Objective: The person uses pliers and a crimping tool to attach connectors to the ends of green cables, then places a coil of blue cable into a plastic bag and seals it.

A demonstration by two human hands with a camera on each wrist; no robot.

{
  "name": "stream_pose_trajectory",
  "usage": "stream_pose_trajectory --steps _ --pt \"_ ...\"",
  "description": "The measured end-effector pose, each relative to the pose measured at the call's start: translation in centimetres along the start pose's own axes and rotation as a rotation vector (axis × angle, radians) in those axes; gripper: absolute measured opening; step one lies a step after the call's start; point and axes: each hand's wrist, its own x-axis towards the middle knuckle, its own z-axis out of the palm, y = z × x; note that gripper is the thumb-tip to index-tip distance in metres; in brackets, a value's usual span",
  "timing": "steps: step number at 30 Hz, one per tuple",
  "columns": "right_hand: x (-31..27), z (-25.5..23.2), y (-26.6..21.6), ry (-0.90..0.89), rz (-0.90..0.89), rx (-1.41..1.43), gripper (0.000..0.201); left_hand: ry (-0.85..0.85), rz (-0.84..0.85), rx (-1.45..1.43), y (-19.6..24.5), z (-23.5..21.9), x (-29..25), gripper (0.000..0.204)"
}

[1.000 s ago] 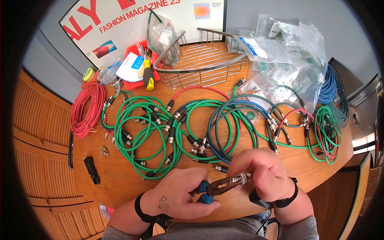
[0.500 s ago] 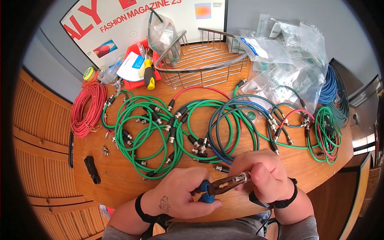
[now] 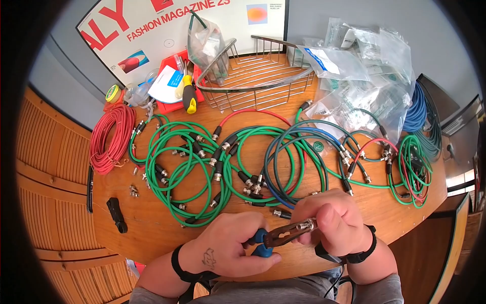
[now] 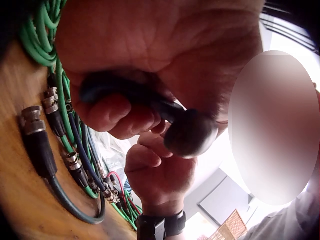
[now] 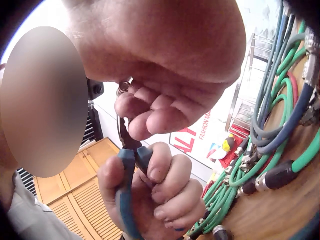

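Note:
In the head view, my left hand (image 3: 230, 245) grips a pair of pliers (image 3: 278, 237) by its blue handles. The dark jaws point right and lie around a small silver metal connector (image 3: 305, 225). My right hand (image 3: 338, 223) pinches that connector's far end, thumb on top and fingers curled, hiding part of it. From the right wrist, a blue handle (image 5: 125, 192) shows inside the curled left fingers (image 5: 177, 182). A loose black-sleeved connector (image 3: 281, 214) lies on the table just beyond the hands.
Coiled green cables (image 3: 185, 175) with BNC plugs spread across the wooden table (image 3: 152, 240). A red coil (image 3: 109, 142) lies left, near a black strap (image 3: 117, 215). Behind stand a wire basket (image 3: 253, 93), a yellow-black screwdriver (image 3: 188, 96) and plastic bags (image 3: 374, 86).
My right thumb has shifted slightly left and covers more of the connector's end. The pliers and my left hand have stayed almost in place.

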Motion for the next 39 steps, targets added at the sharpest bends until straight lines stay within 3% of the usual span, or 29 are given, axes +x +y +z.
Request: stream_pose_trajectory --steps 2,4,5,7,9,10,12,14,16,18,20,22,24,26,28,29,34,36,39 --pt "0.2 -0.1 0.2 0.015 -0.026 0.004 0.051 0.008 0.001 0.012 0.0 -0.1 0.1 0.035" --pt "0.7 -0.2 0.3 -0.002 -0.219 -0.219 0.033 0.013 0.024 0.039 0.0 -0.3 0.0 0.035" --pt "0.3 0.0 0.4 0.051 -0.130 -0.173 0.037 0.034 0.012 0.051 -0.2 -0.3 0.0 0.035" --pt "-0.8 -0.1 0.9 0.097 0.087 0.076 0.047 -0.050 0.015 0.002 -0.9 -0.1 0.1 0.036" --pt "-0.8 -0.9 1.6 0.122 0.084 0.308 0.056 -0.030 0.032 -0.096 -1.7 0.5 0.2 0.034" --pt "-0.8 -0.5 1.7 0.269 0.125 0.552 0.059 -0.022 0.022 -0.162 -2.0 0.6 0.2 0.034" --pt "0.7 -0.2 1.3 0.337 -0.009 0.559 0.056 0.041 -0.035 -0.218 -1.9 0.0 0.1 0.032" --pt "1.1 0.3 1.1 0.396 -0.019 0.581 0.048 0.086 -0.067 -0.287 -1.6 -0.7 0.0 0.030" --pt "1.1 0.3 1.7 0.362 -0.020 0.515 0.044 0.202 -0.213 -0.520 -1.5 -1.6 0.1 0.026" --pt "1.2 0.3 1.9 0.353 -0.028 0.452 0.040 0.331 -0.135 -0.502 -2.4 -1.9 0.2 0.025" --pt "1.3 0.3 1.9 0.335 -0.030 0.393 0.034 0.442 -0.216 -0.520 -2.3 -3.1 -1.0 0.026" --pt "1.1 0.1 1.9 0.311 -0.040 0.448 0.030 0.479 -0.219 -0.464 -1.8 -4.7 -3.3 0.026" --pt "1.0 0.2 1.6 0.287 0.001 0.395 0.027 0.655 -0.373 0.058 -1.7 -6.2 -6.4 0.028" --pt "0.8 0.2 1.8 0.257 -0.011 0.402 0.026 0.767 -0.374 0.564 -2.8 -7.3 -9.5 0.034" --pt "0.7 0.2 1.9 0.225 -0.017 0.398 0.026 0.775 -0.533 0.853 -1.6 -7.7 -11.8 0.038" --pt "0.6 0.3 1.9 0.215 -0.018 0.393 0.026 0.722 -0.624 0.915 -1.6 -7.8 -12.9 0.036" --pt "0.5 0.5 2.1 0.155 -0.011 0.377 0.026 0.575 -0.718 0.941 -3.0 -7.3 -15.8 0.036" --pt "0.4 0.8 1.9 0.166 0.001 0.371 0.025 0.599 -0.483 0.962 -4.6 -7.4 -16.5 0.036" --pt "0.5 1.4 1.7 0.223 0.003 0.381 0.025 0.608 -0.375 1.000 -5.3 -7.8 -16.7 0.034"
